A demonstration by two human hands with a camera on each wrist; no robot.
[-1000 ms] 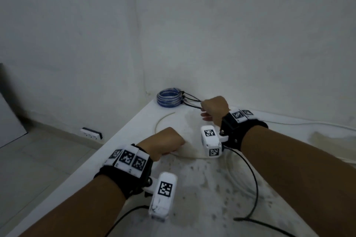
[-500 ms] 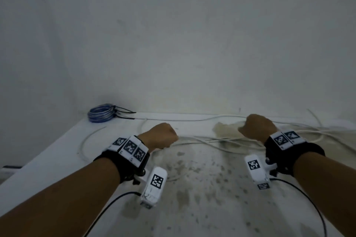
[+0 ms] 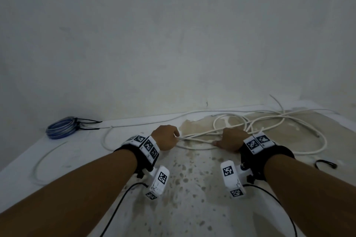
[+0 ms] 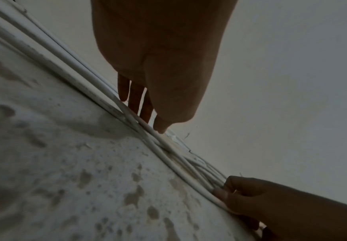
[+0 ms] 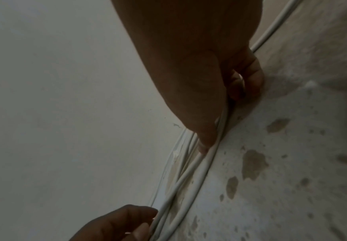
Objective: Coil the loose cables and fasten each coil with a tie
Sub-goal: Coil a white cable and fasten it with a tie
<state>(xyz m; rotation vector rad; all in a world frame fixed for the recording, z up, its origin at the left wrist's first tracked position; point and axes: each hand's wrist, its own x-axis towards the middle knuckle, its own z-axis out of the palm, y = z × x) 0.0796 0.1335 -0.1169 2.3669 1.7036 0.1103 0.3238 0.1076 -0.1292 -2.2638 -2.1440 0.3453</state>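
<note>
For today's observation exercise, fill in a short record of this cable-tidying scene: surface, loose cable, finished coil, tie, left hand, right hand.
surface: stained white table against a wall
loose cable: white cable, tangled in loops at the right
finished coil: blue coil, tied, far left corner
tie: black tie lying at the right, unused
left hand: left hand pinches white cable strands
right hand: right hand grips the same strands, thumb along them
</note>
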